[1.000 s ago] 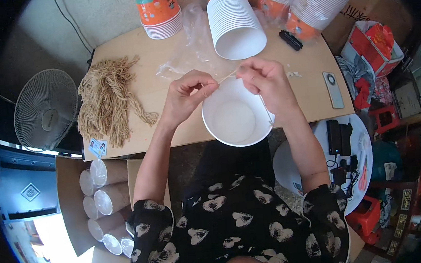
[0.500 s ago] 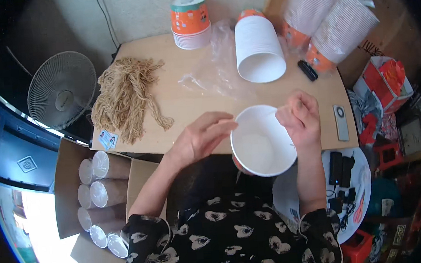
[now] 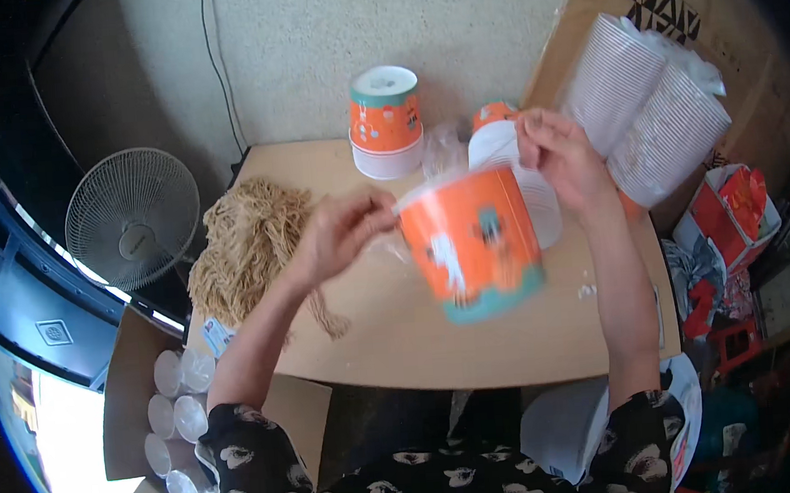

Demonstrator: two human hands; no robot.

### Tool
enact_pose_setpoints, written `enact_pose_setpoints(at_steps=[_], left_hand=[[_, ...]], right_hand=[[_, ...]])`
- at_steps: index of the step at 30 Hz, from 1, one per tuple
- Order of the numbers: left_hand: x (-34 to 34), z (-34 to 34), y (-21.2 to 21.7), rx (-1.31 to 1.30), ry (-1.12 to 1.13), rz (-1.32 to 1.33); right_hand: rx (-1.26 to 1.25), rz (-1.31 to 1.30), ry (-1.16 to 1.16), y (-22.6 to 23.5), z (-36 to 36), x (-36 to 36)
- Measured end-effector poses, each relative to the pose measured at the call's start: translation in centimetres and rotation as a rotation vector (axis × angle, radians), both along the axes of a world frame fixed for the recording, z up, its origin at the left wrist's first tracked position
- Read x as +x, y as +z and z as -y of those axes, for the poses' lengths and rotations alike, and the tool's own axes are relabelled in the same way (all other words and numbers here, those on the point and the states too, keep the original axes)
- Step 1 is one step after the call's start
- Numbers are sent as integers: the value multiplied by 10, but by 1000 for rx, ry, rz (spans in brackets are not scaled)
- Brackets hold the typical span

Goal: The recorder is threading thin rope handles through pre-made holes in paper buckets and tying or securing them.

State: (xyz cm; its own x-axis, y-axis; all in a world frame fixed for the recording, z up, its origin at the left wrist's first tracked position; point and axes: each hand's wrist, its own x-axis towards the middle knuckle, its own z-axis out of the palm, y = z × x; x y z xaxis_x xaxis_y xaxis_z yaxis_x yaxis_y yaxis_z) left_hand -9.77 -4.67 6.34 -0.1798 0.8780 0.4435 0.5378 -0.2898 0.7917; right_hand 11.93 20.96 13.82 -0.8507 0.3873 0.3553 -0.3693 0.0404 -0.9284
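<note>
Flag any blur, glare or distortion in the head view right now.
Head view: the orange paper bucket held between left hand and right hand is motion-blurred, its print smeared; the table edge bows from the fisheye; the rim is vignetted black; daylight blows out the lower-left corner by the box of clear cups.

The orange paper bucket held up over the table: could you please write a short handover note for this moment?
Left hand: pinching the rim of the orange paper bucket on its left side.
Right hand: gripping the rim on the far right side.
Bucket is lifted above the table, tilted and blurred.
Bundle of tan string lies on the table to the left.
Another upturned orange bucket stands at the back.
Whether a string is attached cannot be told.
</note>
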Motion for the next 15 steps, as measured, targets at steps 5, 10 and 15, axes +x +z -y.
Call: enact_pose_setpoints(at_steps=[5,10,15], left_hand=[[-98,-90,19,79,62,489],[-181,-163,-5,114,105,848],[-221,-182,-48,125,167,1017]], right_hand=[[194,-75,-99,33,-75,-98],[172,-166,-149,21,-111,-181],[437,-43,-340,-8,-98,-221]])
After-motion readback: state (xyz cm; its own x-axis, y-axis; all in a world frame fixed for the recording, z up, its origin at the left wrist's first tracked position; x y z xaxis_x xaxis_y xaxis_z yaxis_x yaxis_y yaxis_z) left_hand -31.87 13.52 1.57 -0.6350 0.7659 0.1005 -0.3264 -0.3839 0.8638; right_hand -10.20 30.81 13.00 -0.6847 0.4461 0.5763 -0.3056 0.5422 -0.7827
